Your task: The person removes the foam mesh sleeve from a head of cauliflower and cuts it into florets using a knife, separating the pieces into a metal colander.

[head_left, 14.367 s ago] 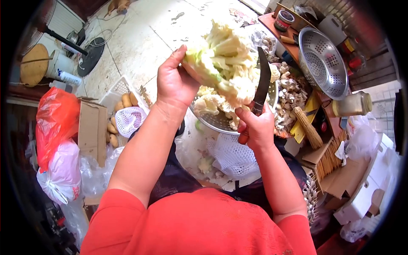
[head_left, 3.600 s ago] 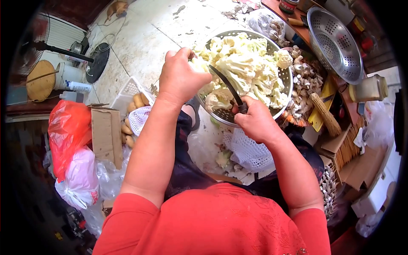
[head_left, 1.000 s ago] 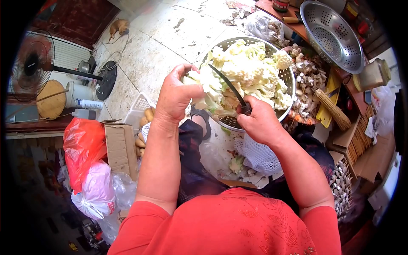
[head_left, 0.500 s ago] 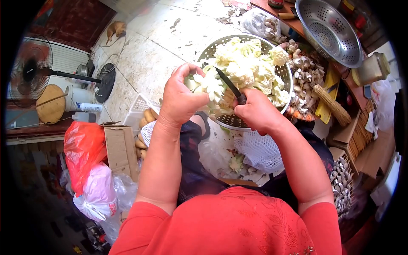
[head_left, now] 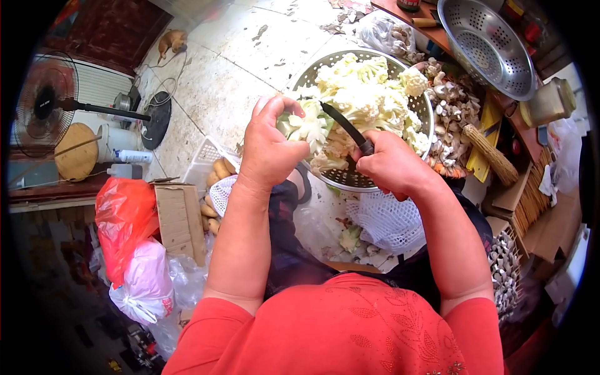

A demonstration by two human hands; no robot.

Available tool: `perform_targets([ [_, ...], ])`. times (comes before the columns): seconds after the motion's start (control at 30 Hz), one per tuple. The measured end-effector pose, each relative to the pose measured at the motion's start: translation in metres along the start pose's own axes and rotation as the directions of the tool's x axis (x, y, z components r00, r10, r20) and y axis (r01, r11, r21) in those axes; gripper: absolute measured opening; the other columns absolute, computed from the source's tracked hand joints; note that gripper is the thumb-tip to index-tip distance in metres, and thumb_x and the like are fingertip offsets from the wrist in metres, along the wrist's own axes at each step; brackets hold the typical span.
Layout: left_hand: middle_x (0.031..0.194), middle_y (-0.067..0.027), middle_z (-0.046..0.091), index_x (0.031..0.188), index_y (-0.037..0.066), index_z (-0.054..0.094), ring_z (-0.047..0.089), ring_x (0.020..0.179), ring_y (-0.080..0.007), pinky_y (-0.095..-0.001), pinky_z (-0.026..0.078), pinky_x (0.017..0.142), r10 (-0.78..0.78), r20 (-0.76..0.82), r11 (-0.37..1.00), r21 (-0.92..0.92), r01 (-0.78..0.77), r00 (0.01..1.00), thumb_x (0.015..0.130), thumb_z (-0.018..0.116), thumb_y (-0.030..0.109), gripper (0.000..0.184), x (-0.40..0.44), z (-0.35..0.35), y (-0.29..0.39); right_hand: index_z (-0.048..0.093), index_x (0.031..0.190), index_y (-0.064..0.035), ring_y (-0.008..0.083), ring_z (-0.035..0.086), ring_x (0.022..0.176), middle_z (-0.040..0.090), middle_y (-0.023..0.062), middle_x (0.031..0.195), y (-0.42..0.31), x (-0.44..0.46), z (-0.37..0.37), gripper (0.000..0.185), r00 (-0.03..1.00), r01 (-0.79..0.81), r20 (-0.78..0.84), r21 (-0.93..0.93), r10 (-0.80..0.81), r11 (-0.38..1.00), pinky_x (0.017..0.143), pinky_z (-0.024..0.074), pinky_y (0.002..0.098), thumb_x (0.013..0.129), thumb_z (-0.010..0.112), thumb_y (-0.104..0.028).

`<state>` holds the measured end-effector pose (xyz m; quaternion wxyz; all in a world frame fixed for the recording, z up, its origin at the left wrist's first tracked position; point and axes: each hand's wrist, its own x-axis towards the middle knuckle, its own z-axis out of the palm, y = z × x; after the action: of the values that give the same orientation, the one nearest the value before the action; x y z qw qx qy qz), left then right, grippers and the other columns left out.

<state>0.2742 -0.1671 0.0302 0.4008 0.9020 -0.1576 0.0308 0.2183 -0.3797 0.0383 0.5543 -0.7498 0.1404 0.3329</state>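
My left hand (head_left: 270, 142) is wrapped round a pale green and white cauliflower piece (head_left: 307, 128) at the left edge of the metal colander. In my right hand (head_left: 395, 164) is the handle of a dark curved knife (head_left: 345, 124), its blade pointing up and left over the cauliflower. Cut cauliflower florets (head_left: 359, 87) are heaped in the perforated colander (head_left: 427, 111). The blade's tip is close to the held piece; whether it touches cannot be told.
Garlic bulbs (head_left: 451, 106) lie right of the colander, near a second steel colander (head_left: 486, 47). White netting (head_left: 387, 222) is on the floor below. Potatoes (head_left: 220, 169), a cardboard box (head_left: 180, 219) and a red bag (head_left: 125, 219) are at left, below a standing fan (head_left: 47, 103).
The held cauliflower piece shows more of its cut stem side than a second ago. My right hand and the knife have moved slightly right, away from my left hand.
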Motion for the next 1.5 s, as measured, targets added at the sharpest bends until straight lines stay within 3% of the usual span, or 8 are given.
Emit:
perform_targets([
  [0.37, 0.101, -0.0108, 0.056, 0.092, 0.008, 0.060, 0.057, 0.098, -0.0297, -0.0341, 0.046, 0.091, -0.009, 0.028, 1.000, 0.007, 0.009, 1.000, 0.058, 0.066, 0.005, 0.036, 0.002, -0.023, -0.009, 0.055, 0.096, -0.0039, 0.0117, 0.042, 0.039, 0.049, 0.0025, 0.058, 0.016, -0.011, 0.005, 0.015, 1.000, 0.019, -0.011, 0.165, -0.017, 0.986, 0.032, 0.0280, 0.0314, 0.082, 0.056, -0.007],
  [0.5, 0.096, -0.0074, 0.058, 0.098, 0.005, 0.058, 0.058, 0.086, -0.0189, -0.0284, 0.048, 0.078, -0.181, 0.017, 0.972, -0.148, 0.182, 0.983, 0.060, 0.065, 0.002, 0.039, 0.000, -0.027, -0.024, 0.056, 0.096, -0.0038, 0.0119, 0.043, 0.040, 0.050, 0.0028, 0.059, 0.022, -0.011, 0.008, 0.015, 0.999, 0.036, -0.024, 0.141, -0.032, 0.989, 0.033, 0.0291, 0.0318, 0.081, 0.057, -0.007],
  [0.83, 0.101, -0.0089, 0.060, 0.113, 0.002, 0.054, 0.064, 0.084, -0.0187, -0.0295, 0.054, 0.072, -0.395, -0.086, 0.732, -0.631, 0.257, 0.915, 0.067, 0.070, -0.007, 0.049, -0.031, -0.060, -0.049, 0.062, 0.095, -0.0010, 0.0161, 0.058, 0.069, 0.064, 0.0085, 0.078, 0.054, -0.013, 0.017, 0.017, 0.937, 0.291, -0.172, -0.094, -0.303, 0.952, 0.065, 0.0487, 0.0307, 0.080, 0.062, -0.009],
  [0.97, 0.099, -0.0100, 0.062, 0.113, 0.003, 0.055, 0.064, 0.085, -0.0186, -0.0308, 0.054, 0.074, -0.461, -0.070, 0.729, -0.599, 0.332, 0.885, 0.067, 0.070, -0.006, 0.049, -0.050, -0.078, -0.051, 0.063, 0.094, -0.0018, 0.0159, 0.059, 0.070, 0.063, 0.0079, 0.078, 0.058, -0.019, 0.019, 0.016, 0.914, 0.327, -0.207, -0.136, -0.349, 0.935, 0.067, 0.0489, 0.0305, 0.080, 0.063, -0.009],
  [1.1, 0.100, -0.0087, 0.061, 0.105, 0.002, 0.061, 0.060, 0.087, -0.0190, -0.0275, 0.049, 0.079, -0.440, 0.153, 0.866, -0.187, 0.464, 0.885, 0.058, 0.076, 0.006, 0.049, -0.071, -0.076, -0.030, 0.063, 0.095, -0.0013, 0.0156, 0.058, 0.066, 0.063, 0.0077, 0.074, 0.061, -0.021, 0.013, 0.019, 0.902, 0.338, -0.242, -0.124, -0.359, 0.933, 0.064, 0.0487, 0.0306, 0.079, 0.063, -0.011],
  [1.23, 0.102, -0.0147, 0.060, 0.104, 0.004, 0.065, 0.059, 0.098, -0.0294, -0.0339, 0.049, 0.089, -0.334, 0.438, 0.927, 0.311, 0.208, 0.834, 0.056, 0.080, 0.014, 0.051, -0.103, -0.028, -0.010, 0.063, 0.095, -0.0007, 0.0138, 0.057, 0.065, 0.063, 0.0064, 0.074, 0.057, -0.032, 0.006, 0.019, 0.876, 0.375, -0.280, -0.114, -0.392, 0.920, 0.063, 0.0482, 0.0298, 0.080, 0.063, -0.012],
  [1.43, 0.120, -0.0247, 0.055, 0.118, 0.008, 0.061, 0.054, 0.115, -0.0376, -0.0386, 0.047, 0.096, -0.260, 0.807, 0.965, 0.195, 0.176, 0.531, 0.058, 0.090, 0.031, 0.070, -0.132, 0.053, 0.002, 0.063, 0.095, -0.0013, 0.0125, 0.057, 0.066, 0.063, 0.0056, 0.074, 0.063, -0.039, 0.001, 0.017, 0.856, 0.413, -0.294, -0.107, -0.426, 0.904, 0.063, 0.0479, 0.0289, 0.082, 0.065, -0.013],
  [1.5, 0.114, -0.0230, 0.062, 0.112, 0.007, 0.066, 0.061, 0.108, -0.0348, -0.0380, 0.050, 0.092, -0.236, 0.792, 0.972, 0.199, 0.127, 0.564, 0.064, 0.087, 0.028, 0.056, -0.124, 0.052, 0.010, 0.063, 0.095, -0.0014, 0.0125, 0.057, 0.066, 0.063, 0.0059, 0.074, 0.064, -0.043, -0.002, 0.017, 0.865, 0.381, -0.301, -0.125, -0.401, 0.916, 0.063, 0.0478, 0.0286, 0.083, 0.066, -0.013],
])
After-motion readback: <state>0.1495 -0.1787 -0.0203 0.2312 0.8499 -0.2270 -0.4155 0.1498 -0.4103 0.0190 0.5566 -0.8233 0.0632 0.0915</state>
